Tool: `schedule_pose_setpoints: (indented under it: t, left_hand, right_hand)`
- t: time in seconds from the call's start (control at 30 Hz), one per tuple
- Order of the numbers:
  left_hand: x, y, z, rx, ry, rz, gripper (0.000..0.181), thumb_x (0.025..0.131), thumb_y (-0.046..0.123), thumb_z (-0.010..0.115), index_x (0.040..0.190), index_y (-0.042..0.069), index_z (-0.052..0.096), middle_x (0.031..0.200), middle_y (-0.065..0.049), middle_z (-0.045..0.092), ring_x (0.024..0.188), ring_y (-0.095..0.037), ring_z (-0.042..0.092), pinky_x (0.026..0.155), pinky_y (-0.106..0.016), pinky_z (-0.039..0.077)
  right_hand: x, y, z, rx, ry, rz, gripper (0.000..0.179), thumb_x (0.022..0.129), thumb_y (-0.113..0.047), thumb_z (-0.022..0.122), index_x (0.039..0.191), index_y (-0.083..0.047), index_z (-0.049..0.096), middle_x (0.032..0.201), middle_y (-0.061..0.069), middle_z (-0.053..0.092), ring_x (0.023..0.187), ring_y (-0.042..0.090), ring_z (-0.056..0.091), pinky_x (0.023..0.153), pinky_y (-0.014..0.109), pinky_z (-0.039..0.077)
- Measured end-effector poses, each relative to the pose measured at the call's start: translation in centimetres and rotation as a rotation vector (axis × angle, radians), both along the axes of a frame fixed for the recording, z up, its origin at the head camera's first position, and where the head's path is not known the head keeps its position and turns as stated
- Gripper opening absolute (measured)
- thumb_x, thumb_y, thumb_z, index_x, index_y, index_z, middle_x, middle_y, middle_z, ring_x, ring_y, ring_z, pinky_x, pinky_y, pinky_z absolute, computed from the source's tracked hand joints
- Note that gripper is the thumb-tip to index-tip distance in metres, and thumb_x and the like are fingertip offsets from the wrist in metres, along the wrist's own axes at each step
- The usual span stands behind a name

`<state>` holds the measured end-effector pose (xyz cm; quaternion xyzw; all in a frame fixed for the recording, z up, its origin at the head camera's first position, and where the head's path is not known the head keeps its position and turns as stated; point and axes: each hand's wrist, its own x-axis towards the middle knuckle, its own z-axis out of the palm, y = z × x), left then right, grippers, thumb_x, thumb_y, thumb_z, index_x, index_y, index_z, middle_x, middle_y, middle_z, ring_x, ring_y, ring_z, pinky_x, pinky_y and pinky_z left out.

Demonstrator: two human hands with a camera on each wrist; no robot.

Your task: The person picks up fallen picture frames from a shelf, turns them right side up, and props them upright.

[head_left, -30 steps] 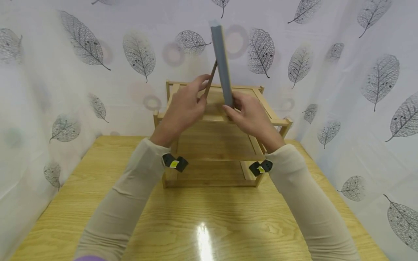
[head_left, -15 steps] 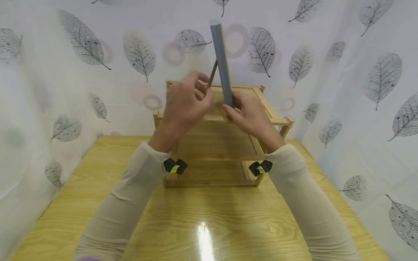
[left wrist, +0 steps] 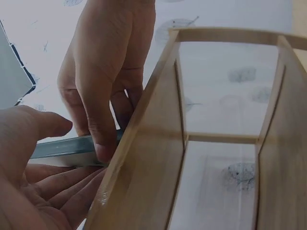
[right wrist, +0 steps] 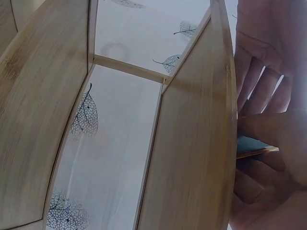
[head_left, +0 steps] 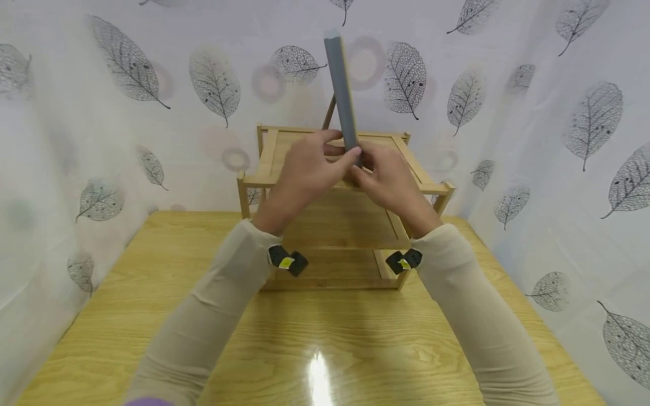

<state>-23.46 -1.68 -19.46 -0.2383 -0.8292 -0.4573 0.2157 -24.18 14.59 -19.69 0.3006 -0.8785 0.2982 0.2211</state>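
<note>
A slim grey-blue panel (head_left: 341, 84), like a picture frame seen edge-on, stands tilted on the top shelf of a wooden rack (head_left: 426, 183). A brown leg (head_left: 330, 113) slopes down from its left side. My right hand (head_left: 391, 177) grips the panel's lower end between thumb and fingers. At the same end, my left hand (head_left: 312, 169) has its thumb across the front edge. In the left wrist view its fingers (left wrist: 72, 191) lie fairly straight along the panel's other side, and the thumb shows a gap to the edge. The panel's broad faces are mostly hidden.
The rack has three levels, its posts (head_left: 242, 194) rising at the corners. It stands near the back of a wooden table (head_left: 315, 338). Behind and beside it hangs a pale leaf-patterned curtain (head_left: 167, 135).
My left hand has left the brown leg and moved right, down to the panel's lower end beside my right hand. The right hand and panel have barely moved.
</note>
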Motion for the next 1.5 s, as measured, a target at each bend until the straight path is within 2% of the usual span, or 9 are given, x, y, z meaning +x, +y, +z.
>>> schedule_pose_setpoints:
  t: [0.1,0.23,0.5,0.77,0.9,1.03,1.27,1.5]
  left_hand:
    - [-0.3,0.4,-0.2,0.002,0.021,-0.009,0.036,0.09,0.035,0.064,0.116,0.01,0.065,0.103,-0.004,0.071,0.089,-0.007,0.068,0.07,-0.018,0.053]
    - [-0.6,0.8,-0.3,-0.006,0.048,0.016,0.034,0.091,0.036,0.063,0.113,0.01,0.066,0.102,-0.004,0.071,0.089,-0.008,0.068,0.069,-0.019,0.053]
    - [-0.8,1.1,-0.5,0.03,0.024,0.033,0.035,0.093,0.036,0.059,0.115,0.009,0.065,0.107,-0.004,0.07,0.094,-0.009,0.067,0.075,-0.02,0.054]
    - [-0.6,1.2,-0.4,-0.003,0.063,0.077,0.031,0.093,0.033,0.06,0.109,0.008,0.066,0.102,-0.004,0.071,0.09,-0.009,0.068,0.066,-0.018,0.053]
    - [-0.4,1.2,-0.3,-0.003,0.055,0.086,0.03,0.093,0.033,0.059,0.108,0.007,0.065,0.102,-0.005,0.071,0.089,-0.01,0.068,0.062,-0.018,0.053]
    - [-0.3,1.3,-0.3,0.011,0.031,0.086,0.031,0.094,0.032,0.058,0.11,0.006,0.064,0.103,-0.007,0.071,0.087,-0.01,0.069,0.06,-0.017,0.053]
    - [-0.1,1.2,-0.3,0.041,0.013,0.052,0.03,0.095,0.028,0.056,0.112,0.003,0.062,0.102,-0.01,0.07,0.077,-0.01,0.07,0.055,-0.017,0.053]
    - [0.1,0.7,-0.3,-0.017,-0.01,0.071,0.038,0.097,0.03,0.052,0.124,0.002,0.055,0.109,-0.011,0.068,0.089,-0.014,0.068,0.064,-0.018,0.054]
  right_hand:
    - [0.0,0.0,-0.1,-0.019,0.009,0.007,0.02,0.089,-0.013,0.064,0.106,-0.003,0.066,0.101,0.01,0.069,0.103,0.02,0.063,0.09,0.033,0.05]
    - [-0.1,0.0,-0.2,-0.034,0.018,0.008,0.021,0.088,-0.011,0.065,0.106,-0.001,0.066,0.101,0.011,0.069,0.103,0.02,0.063,0.089,0.031,0.051]
    - [0.0,0.1,-0.3,-0.042,0.019,0.029,0.029,0.089,-0.012,0.066,0.115,-0.001,0.064,0.105,0.01,0.069,0.104,0.019,0.063,0.09,0.03,0.051]
    - [0.1,0.4,-0.2,-0.048,0.018,0.041,0.029,0.088,-0.015,0.067,0.116,-0.006,0.065,0.105,0.005,0.069,0.107,0.013,0.062,0.091,0.023,0.049]
    - [0.2,0.8,-0.1,-0.043,0.014,0.037,0.037,0.084,-0.02,0.073,0.118,-0.009,0.065,0.115,0.003,0.067,0.113,0.013,0.058,0.092,0.026,0.049]
    - [0.4,1.4,0.1,-0.049,-0.035,0.017,0.049,0.079,-0.024,0.077,0.123,-0.011,0.062,0.127,0.005,0.06,0.12,0.019,0.054,0.094,0.03,0.048]
    - [0.5,2.4,0.4,-0.06,-0.151,-0.004,0.064,0.075,-0.025,0.081,0.131,-0.006,0.054,0.135,0.011,0.053,0.12,0.031,0.053,0.099,0.04,0.045]
    - [0.3,3.1,0.5,-0.078,-0.164,-0.068,0.062,0.077,-0.023,0.079,0.131,-0.005,0.053,0.135,0.012,0.052,0.12,0.031,0.053,0.097,0.041,0.046]
